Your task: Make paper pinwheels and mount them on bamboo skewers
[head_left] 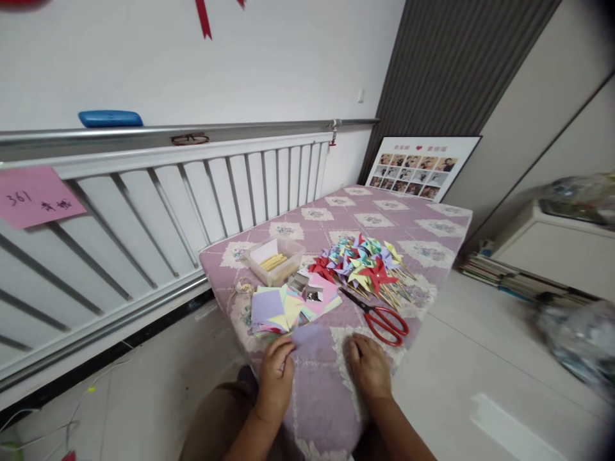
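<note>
My left hand is pinching a blurred lilac paper sheet between thumb and fingers, just beside the stacked colored paper. My right hand is resting on the floral tablecloth, fingers curled; whether they are gripping anything, I cannot tell. Beyond the stack, a translucent plastic box is holding slender wooden sticks.

Blur smears the purple paper in the left hand.

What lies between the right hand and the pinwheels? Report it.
The red-handled scissors lie between the right hand and the pinwheels, seen in the head view.
</note>
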{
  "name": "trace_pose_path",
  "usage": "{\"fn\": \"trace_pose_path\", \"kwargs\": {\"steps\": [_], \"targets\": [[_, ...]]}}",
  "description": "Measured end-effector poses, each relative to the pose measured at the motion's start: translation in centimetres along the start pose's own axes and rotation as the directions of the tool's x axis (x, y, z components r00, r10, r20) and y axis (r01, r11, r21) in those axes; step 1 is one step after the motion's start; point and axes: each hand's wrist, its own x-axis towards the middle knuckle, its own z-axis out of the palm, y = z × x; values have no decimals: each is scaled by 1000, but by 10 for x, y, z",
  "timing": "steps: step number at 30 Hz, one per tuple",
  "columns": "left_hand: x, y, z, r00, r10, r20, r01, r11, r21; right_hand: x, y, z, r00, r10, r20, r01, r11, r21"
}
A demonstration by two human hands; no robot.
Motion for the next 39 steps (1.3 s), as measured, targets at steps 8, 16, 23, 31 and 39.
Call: {"fn": "trace_pose_path", "kwargs": {"steps": [8, 16, 23, 31, 39], "targets": [[-45, 1, 25, 879, -407, 249, 455, 873, -178, -11, -17, -9, 992, 86, 89, -108, 951, 288], [-46, 19, 12, 823, -489, 289, 561, 781, -275, -76, -60, -35, 908, 308, 285, -419, 681, 601], [-61, 45, -14, 951, -222, 216, 265, 943, -201, -110, -105, -72, 743, 292, 602, -668, 267, 695], [-84, 60, -39, 804, 571, 169, -590, 729, 346, -106, -139, -115, 570, 97, 816, -749, -346, 565], [-100, 61, -49, 932, 359, 59, -363, 920, 146, -106, -149, -121, 629, 160, 760, -711, -276, 647]]}}
